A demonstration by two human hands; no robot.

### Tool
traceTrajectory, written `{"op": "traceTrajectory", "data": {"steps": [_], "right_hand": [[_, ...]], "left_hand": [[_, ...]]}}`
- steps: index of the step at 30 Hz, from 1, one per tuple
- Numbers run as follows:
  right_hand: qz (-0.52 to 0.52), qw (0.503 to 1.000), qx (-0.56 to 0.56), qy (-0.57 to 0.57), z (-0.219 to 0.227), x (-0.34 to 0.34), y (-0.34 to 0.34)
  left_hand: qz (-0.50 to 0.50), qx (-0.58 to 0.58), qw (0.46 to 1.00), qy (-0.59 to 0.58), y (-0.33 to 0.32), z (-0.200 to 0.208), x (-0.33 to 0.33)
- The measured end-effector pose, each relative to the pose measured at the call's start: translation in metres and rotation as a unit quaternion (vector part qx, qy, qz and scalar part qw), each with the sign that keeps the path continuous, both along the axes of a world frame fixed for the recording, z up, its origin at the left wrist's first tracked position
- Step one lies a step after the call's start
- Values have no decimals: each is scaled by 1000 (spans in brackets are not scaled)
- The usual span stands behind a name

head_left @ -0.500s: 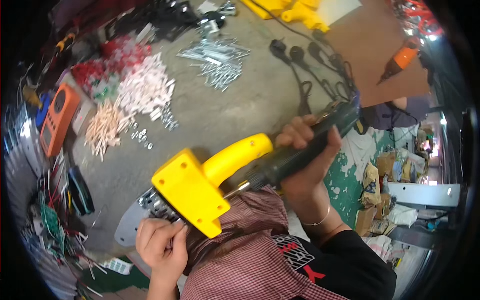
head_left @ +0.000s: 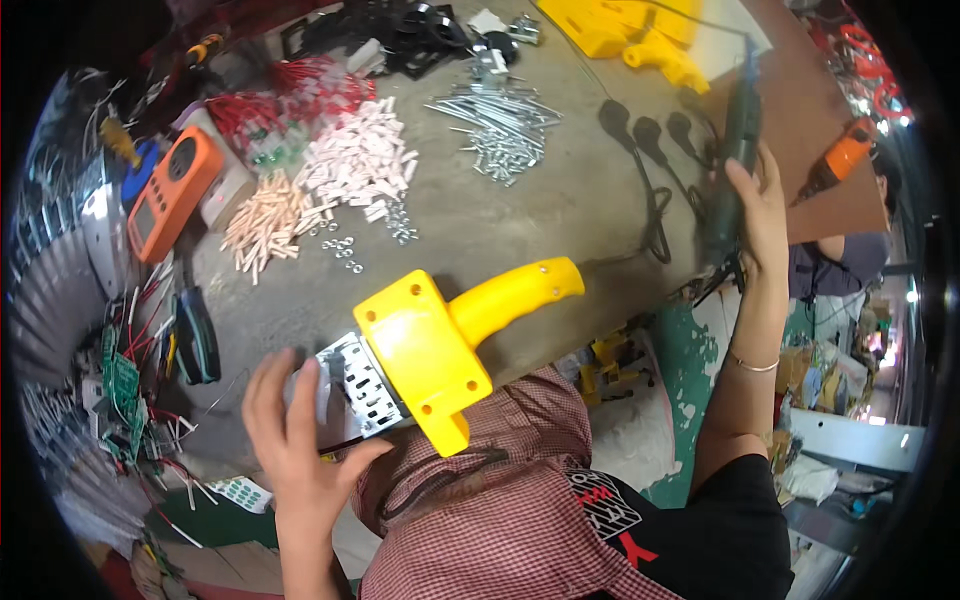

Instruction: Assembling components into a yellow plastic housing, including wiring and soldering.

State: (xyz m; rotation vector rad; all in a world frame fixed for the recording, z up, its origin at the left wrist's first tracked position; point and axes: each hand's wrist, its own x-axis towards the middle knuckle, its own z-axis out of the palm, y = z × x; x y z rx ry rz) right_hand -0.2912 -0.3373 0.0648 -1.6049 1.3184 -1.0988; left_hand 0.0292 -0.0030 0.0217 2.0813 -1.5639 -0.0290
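Note:
A yellow plastic power-tool housing [head_left: 425, 335] with a curved handle lies near the table's front edge. A perforated silver metal part [head_left: 365, 385] projects from its left side. Beside that metal part, my left hand [head_left: 295, 435] has its fingers apart and thumb stretched out; no grip on the housing shows. Over at the table's right edge, my right hand [head_left: 760, 215] is closed around a dark electric screwdriver [head_left: 738, 140], which stands nearly upright, clear of the housing. Some of the right fingers are hidden behind the tool.
Screws [head_left: 505, 130], white sleeves [head_left: 360, 155], beige pegs [head_left: 265, 225] and small nuts [head_left: 345, 255] lie in piles. An orange meter [head_left: 175, 195] and pliers [head_left: 197, 335] are on the left. Black plug cords [head_left: 645, 135] and an orange-handled tool [head_left: 845, 150] lie right.
My right hand has carried the screwdriver away from the housing, up and to the right. My left hand has let go of the housing's metal end and spread its fingers.

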Motion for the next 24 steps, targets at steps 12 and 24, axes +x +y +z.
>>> {"op": "traceTrajectory", "data": {"steps": [12, 24], "right_hand": [[71, 855, -231, 459, -50, 95, -7], [291, 867, -403, 27, 93, 256, 34]], "left_hand": [[-65, -56, 995, -55, 36, -8, 8], [161, -44, 986, 7, 60, 12, 44]]}}
